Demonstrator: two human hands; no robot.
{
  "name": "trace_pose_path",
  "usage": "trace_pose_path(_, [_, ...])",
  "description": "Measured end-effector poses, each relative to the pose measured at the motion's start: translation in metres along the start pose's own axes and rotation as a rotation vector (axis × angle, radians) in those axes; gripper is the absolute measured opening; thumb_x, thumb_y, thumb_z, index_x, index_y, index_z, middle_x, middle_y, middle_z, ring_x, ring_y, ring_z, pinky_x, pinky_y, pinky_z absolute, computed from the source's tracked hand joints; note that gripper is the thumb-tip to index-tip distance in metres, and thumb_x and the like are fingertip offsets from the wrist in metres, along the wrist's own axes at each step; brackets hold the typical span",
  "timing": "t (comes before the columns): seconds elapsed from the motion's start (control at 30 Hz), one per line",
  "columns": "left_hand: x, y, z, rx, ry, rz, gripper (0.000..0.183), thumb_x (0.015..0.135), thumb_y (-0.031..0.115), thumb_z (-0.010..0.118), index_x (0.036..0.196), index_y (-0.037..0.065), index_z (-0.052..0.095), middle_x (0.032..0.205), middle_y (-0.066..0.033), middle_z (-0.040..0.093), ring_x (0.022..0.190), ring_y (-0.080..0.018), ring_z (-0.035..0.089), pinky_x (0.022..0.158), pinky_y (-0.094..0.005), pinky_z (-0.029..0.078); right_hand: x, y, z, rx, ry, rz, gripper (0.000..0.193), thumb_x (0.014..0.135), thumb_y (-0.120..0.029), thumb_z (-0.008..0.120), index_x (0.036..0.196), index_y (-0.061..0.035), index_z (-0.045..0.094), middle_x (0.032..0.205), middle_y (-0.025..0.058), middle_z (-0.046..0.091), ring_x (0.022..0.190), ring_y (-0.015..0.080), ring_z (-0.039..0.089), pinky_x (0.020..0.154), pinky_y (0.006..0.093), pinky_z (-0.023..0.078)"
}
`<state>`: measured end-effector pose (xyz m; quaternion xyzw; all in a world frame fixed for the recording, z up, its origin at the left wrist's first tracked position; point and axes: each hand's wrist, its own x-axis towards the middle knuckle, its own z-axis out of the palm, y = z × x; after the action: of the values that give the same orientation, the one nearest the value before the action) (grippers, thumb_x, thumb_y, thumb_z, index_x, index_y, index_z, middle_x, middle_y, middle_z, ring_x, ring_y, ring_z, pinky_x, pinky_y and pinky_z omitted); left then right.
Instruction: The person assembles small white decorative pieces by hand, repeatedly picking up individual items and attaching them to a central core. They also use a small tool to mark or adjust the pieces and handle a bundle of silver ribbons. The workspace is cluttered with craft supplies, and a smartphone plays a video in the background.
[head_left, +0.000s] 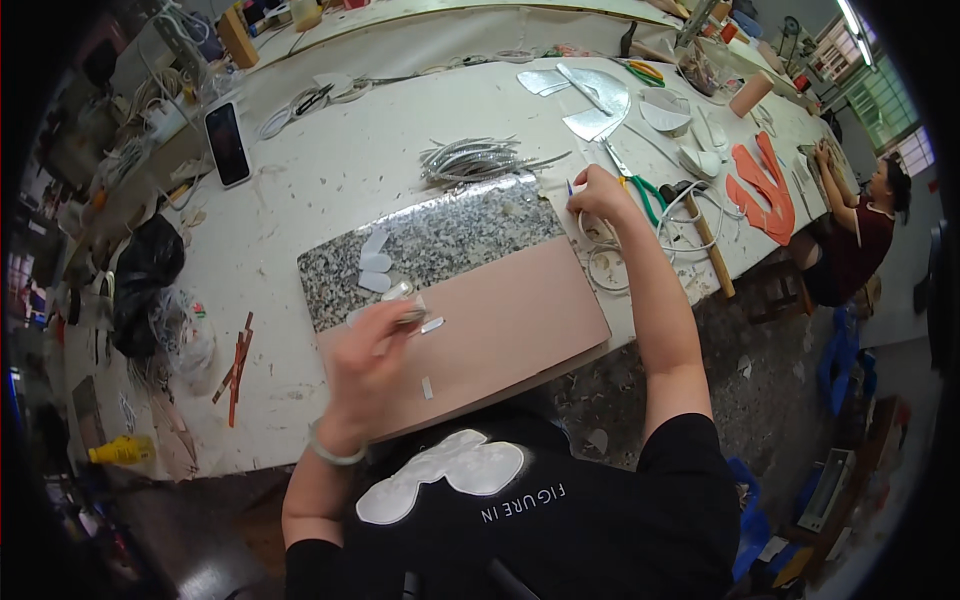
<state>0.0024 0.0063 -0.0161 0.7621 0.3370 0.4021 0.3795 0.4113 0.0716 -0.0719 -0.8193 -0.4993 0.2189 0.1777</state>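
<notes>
Hovering above board (500, 325), apparently: left hand (372, 340).

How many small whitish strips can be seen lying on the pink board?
2. The upper strip is beside the left hand; the lower strip is nearer the person's body on the pink board. The blurred hand may hide more.

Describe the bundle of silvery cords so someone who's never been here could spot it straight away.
On the white worktable, find the speckled grey slab in front of the person. By the slab's far edge, left of the right hand, lies the bundle of cords. It's a thick sheaf of thin strands, unlike the flat silver pieces farther off to its right.
</notes>
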Motion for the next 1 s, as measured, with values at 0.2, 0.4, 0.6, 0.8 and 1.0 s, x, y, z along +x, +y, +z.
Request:
trace_pose_path(0.2, [0.007, -0.016, 0.061, 0.437, -0.216, 0.328, 0.031, 0.078, 0.008, 0.068, 0.107, -0.001, 0.062, 0.112, -0.0187, 0.060, 0.102, -0.0331, 0.061, 0.084, -0.0349, 0.052, -0.019, 0.014, -0.018, 0.670, 0.497, -0.146, 0.021, 0.077, -0.008, 0.065, 0.097, -0.0030, 0.065, 0.076, 0.0040, 0.062, 0.066, 0.0082, 0.054, 0.059, 0.0238, 0.044])
trace_pose_path(0.4, [0.001, -0.005, 0.058, 0.494, -0.269, 0.346, 0.038, 0.074, 0.019, 0.073, 0.105, -0.001, 0.062, 0.114, -0.0161, 0.060, 0.108, -0.0324, 0.057, 0.088, -0.0392, 0.049, -0.110, -0.031, -0.023, 1.123, 0.208, -0.433, 0.034, 0.088, -0.003, 0.058, 0.121, 0.0026, 0.058, 0.089, -0.0009, 0.059, 0.074, 0.0054, 0.052, 0.070, 0.0177, 0.043])
trace_pose_path(0.6, [0.004, -0.010, 0.063, 0.510, -0.238, 0.397, 0.027, 0.073, 0.014, 0.074, 0.097, 0.003, 0.067, 0.107, -0.0118, 0.063, 0.102, -0.0301, 0.059, 0.083, -0.0392, 0.050, -0.181, -0.043, 0.053, 1.056, -0.290, -0.223, 0.028, 0.090, -0.013, 0.064, 0.115, -0.0006, 0.061, 0.082, 0.0007, 0.061, 0.073, 0.0068, 0.057, 0.066, 0.0202, 0.045])
trace_pose_path(0.8, [0.001, -0.008, 0.069, 0.616, -0.215, 0.423, 0.022, 0.076, 0.014, 0.072, 0.095, 0.004, 0.067, 0.105, -0.0095, 0.063, 0.101, -0.0279, 0.060, 0.078, -0.0379, 0.050, -0.197, -0.054, 0.071, 0.717, -0.021, -0.405, 0.015, 0.090, -0.013, 0.064, 0.098, -0.0006, 0.063, 0.078, 0.0075, 0.066, 0.062, 0.0108, 0.060, 0.056, 0.0246, 0.047])
trace_pose_path(1.0, [-0.001, -0.008, 0.069, 0.668, -0.239, 0.453, 0.025, 0.080, 0.016, 0.066, 0.100, 0.001, 0.064, 0.107, -0.0109, 0.060, 0.105, -0.0292, 0.058, 0.078, -0.0372, 0.047, -0.197, -0.062, 0.077, 0.585, 0.112, -0.553, 0.009, 0.087, -0.008, 0.064, 0.092, -0.0018, 0.061, 0.078, 0.0101, 0.065, 0.062, 0.0213, 0.061, 0.058, 0.0307, 0.048])
